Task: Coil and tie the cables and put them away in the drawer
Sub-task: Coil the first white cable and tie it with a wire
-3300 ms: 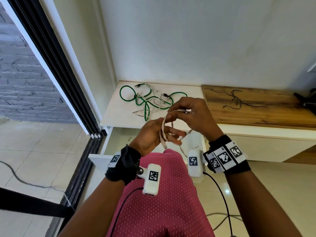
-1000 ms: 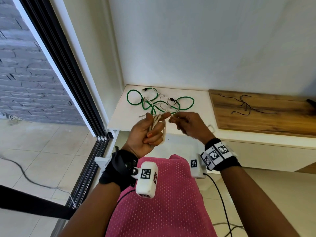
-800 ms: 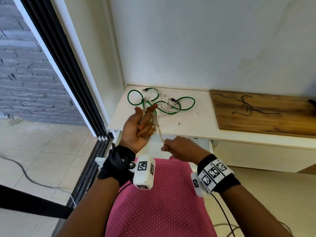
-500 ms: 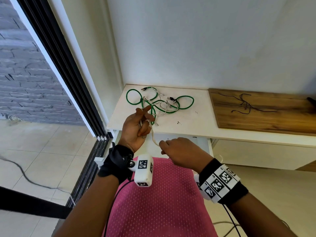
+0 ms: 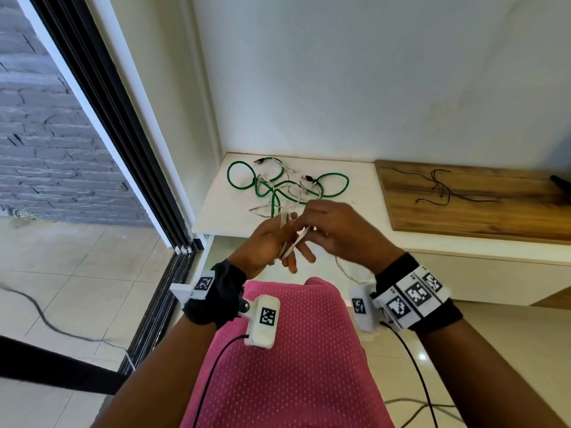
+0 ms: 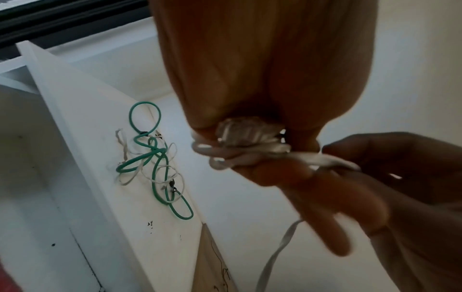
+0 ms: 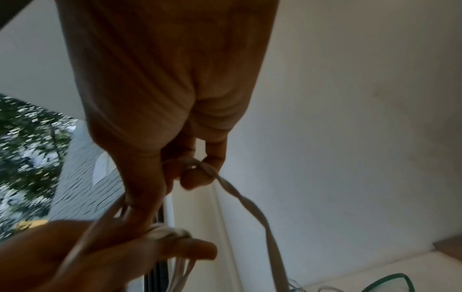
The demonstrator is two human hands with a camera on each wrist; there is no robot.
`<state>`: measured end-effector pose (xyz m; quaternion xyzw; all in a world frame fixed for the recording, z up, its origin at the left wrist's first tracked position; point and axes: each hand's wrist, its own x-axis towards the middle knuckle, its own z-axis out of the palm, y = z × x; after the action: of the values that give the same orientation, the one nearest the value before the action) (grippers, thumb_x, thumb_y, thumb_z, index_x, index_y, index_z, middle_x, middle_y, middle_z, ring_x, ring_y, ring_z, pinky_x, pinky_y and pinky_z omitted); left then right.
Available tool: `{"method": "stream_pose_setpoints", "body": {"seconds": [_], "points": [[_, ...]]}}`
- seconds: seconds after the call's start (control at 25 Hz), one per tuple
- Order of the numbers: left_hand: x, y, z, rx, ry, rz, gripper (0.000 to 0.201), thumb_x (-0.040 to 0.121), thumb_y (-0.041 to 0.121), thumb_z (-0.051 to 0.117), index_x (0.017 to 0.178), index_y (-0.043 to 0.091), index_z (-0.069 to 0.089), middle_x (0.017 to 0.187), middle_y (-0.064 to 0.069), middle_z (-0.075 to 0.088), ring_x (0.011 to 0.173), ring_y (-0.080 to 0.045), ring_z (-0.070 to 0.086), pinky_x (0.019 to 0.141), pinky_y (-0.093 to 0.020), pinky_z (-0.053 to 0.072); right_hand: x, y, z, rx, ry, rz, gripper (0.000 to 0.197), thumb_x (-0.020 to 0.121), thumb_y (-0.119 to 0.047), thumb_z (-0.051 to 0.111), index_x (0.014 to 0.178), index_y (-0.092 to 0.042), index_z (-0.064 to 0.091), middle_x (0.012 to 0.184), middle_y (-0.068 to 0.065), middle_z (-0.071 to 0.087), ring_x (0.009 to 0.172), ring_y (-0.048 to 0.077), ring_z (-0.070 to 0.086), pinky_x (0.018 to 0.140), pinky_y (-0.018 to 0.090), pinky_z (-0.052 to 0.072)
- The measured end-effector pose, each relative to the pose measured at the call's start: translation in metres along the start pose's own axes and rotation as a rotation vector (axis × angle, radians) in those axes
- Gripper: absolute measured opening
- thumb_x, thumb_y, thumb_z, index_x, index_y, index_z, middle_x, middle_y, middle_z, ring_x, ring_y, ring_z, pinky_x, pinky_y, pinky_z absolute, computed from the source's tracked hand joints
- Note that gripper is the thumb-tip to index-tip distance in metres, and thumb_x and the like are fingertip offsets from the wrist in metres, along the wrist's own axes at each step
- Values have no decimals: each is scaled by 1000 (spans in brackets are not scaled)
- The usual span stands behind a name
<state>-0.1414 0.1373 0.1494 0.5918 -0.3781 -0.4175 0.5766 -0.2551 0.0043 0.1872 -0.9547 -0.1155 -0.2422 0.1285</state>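
Note:
My left hand [image 5: 279, 242] grips a small coil of flat white cable [image 5: 289, 245] in front of my chest. My right hand [image 5: 312, 231] is right beside it and pinches the cable's free end [image 7: 200, 168], which runs across the coil [image 6: 240, 136]; a loose tail [image 5: 346, 271] hangs below. A green cable [image 5: 278, 188] lies tangled with thin white cables [image 5: 262, 208] on the white cabinet top [image 5: 355, 186]. Under that top stands the open white drawer [image 5: 185, 293], mostly hidden by my arms.
A thin black cable [image 5: 441, 189] lies on the wooden top [image 5: 494, 217] to the right. A black sliding-door frame [image 5: 123, 149] runs along the left. A dark cord [image 5: 46, 319] crosses the tiled floor. My pink-clothed lap [image 5: 278, 366] is below the hands.
My right hand pulled the free end down towards my lap, then rose back to the left hand with it. The left hand kept its grip on the coil.

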Motion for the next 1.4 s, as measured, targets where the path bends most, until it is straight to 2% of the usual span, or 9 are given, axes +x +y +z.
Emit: {"method": "stream_pose_setpoints", "body": {"seconds": [0.12,0.24,0.36,0.64,0.8,1.0,1.12,1.24,1.4], "points": [[-5,7,6,-32,-117,-9,46,103,33,22,95,2,55,54,-12,62,27,-11,34,36,-17,26,3,21,-17,192,32,136,10,77,-12,75,84,-6,72,77,2,67,70,3,54,64,7,38],[-5,7,7,-108,-170,-8,64,96,44,25,114,-8,56,42,-8,47,27,-7,24,38,-17,27,2,32,-17,323,11,280,7,79,-9,75,83,-4,71,73,2,68,64,3,60,57,7,41],[-9,6,4,-365,-204,-14,47,97,36,37,117,0,59,35,-2,38,25,-5,20,36,-16,20,-3,35,-6,488,44,429,3,83,-9,72,82,-7,69,66,-1,64,53,7,55,51,15,43],[-10,-2,2,-807,-321,-24,22,93,31,46,82,13,54,34,5,41,23,-9,22,35,-22,12,-13,17,20,1202,27,582,29,90,-30,54,102,-11,71,69,1,59,57,6,42,50,18,32],[-6,-6,4,-698,-73,-103,31,92,28,34,66,16,45,39,7,30,30,-5,23,40,-24,13,-11,15,25,880,-2,561,20,98,-9,48,89,-7,66,66,2,56,48,1,42,49,12,31],[-4,-4,14,-514,199,-193,52,101,48,27,74,10,50,44,5,22,34,-7,16,41,-19,13,-12,22,45,657,-5,538,24,100,-8,45,81,-5,60,63,-1,55,56,4,48,59,18,39],[-2,-1,8,-462,169,-235,44,104,31,27,78,6,53,43,1,28,34,-12,22,42,-21,21,-12,24,49,552,-26,553,24,99,-7,44,80,-7,59,63,-2,56,58,12,49,60,27,42],[-2,3,-3,-520,68,-329,39,99,21,25,77,5,53,43,-1,37,38,-15,33,51,-27,36,-9,25,46,413,-99,471,22,98,-8,47,81,-4,61,66,2,60,58,13,52,59,23,42],[-1,3,2,-597,145,-331,44,102,35,30,68,13,45,41,8,23,33,-6,18,41,-20,20,-4,29,43,462,-109,460,21,97,-10,50,82,-6,63,68,3,66,55,4,54,56,13,40]]}}
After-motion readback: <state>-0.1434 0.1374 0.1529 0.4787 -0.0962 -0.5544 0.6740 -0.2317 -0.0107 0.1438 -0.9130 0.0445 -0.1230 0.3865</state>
